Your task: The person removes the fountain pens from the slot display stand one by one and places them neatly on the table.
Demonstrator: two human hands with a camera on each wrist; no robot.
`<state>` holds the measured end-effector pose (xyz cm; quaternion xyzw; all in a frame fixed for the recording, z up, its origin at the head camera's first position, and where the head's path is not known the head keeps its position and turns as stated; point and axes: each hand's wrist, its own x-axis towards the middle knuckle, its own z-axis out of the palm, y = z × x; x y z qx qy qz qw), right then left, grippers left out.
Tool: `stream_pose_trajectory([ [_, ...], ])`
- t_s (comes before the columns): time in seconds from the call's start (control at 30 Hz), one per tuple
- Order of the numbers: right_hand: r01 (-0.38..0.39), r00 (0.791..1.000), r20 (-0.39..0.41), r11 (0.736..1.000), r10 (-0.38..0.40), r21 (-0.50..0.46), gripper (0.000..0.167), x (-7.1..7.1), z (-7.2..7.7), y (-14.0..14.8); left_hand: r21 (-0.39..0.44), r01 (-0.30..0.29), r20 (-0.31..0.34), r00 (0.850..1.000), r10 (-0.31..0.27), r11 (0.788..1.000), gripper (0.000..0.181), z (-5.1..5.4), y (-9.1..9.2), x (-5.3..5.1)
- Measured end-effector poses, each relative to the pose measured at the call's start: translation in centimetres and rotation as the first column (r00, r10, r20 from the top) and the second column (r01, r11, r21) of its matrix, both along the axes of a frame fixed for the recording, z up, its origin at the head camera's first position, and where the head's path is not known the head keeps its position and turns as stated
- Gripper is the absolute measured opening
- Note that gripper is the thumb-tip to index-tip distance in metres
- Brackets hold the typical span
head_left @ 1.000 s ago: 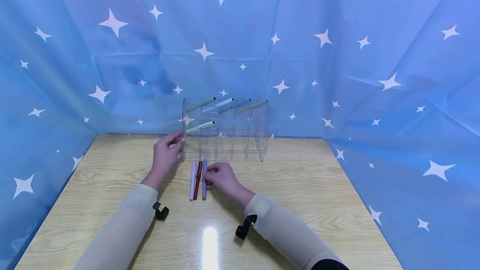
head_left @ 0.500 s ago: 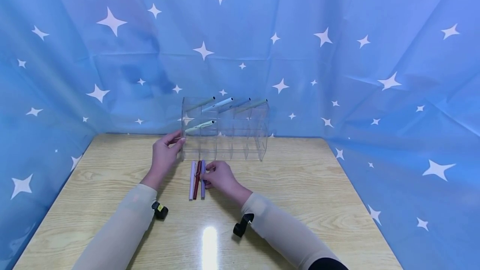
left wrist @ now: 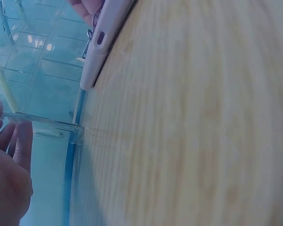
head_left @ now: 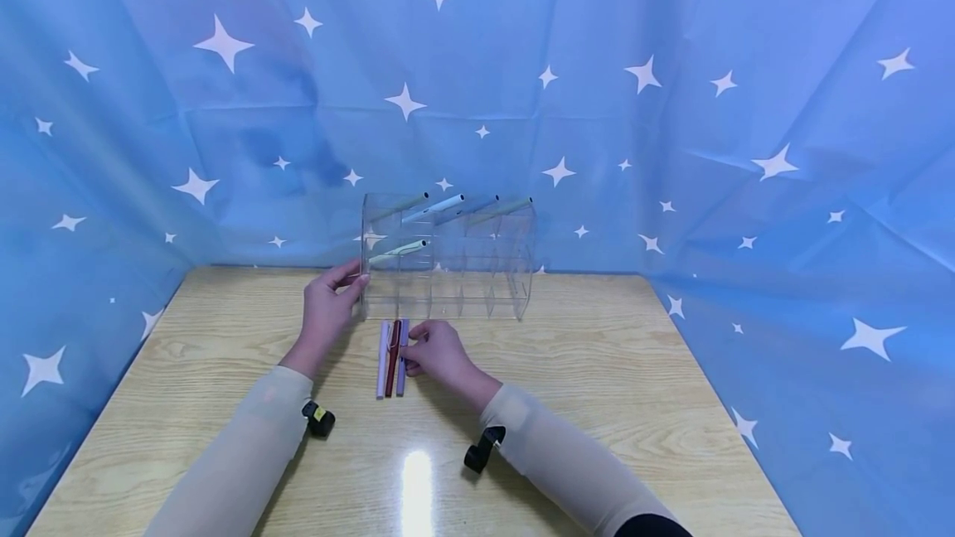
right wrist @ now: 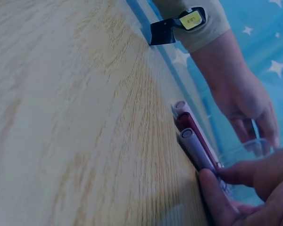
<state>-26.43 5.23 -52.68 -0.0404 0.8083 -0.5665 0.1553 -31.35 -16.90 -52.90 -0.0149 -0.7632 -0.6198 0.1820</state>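
Table [head_left: 597,404] bore a clear organizer [head_left: 476,298] near the middle of its far edge, its left side held by the left hand [head_left: 328,305] between thumb and fingers. The right hand [head_left: 440,350] pinched a purple pen [head_left: 401,384] lying before the organizer, in a row with a dark red pen [head_left: 393,359] and a lilac pen [head_left: 383,363]; five more pens [head_left: 406,249] slanted inside the organizer.

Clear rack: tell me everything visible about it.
The rack is see-through, apparently plastic, with upright dividers splitting it into compartments. It stands upright near the back of the table. Five pens slant in it, upper ends to the right: four higher up, one lower at the left. The left hand grips its left side. Whether the three front pens touch it is unclear.
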Motion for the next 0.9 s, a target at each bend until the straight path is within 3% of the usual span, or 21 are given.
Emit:
stream_pose_trajectory([
  [0.53,0.017,1.0,-0.017,0.994,-0.019,-0.112,0.035,0.1,-0.3,0.7,-0.008,-0.005,-0.001,1.0,0.005,1.0,0.04,-0.1,0.0,0.0],
  [0.9,0.056,0.977,-0.19,0.979,-0.094,-0.197,0.042,-1.1,1.6,1.5,0.009,0.002,0.004,1.0,-0.002,1.0,0.041,0.1,0.1,0.1],
])
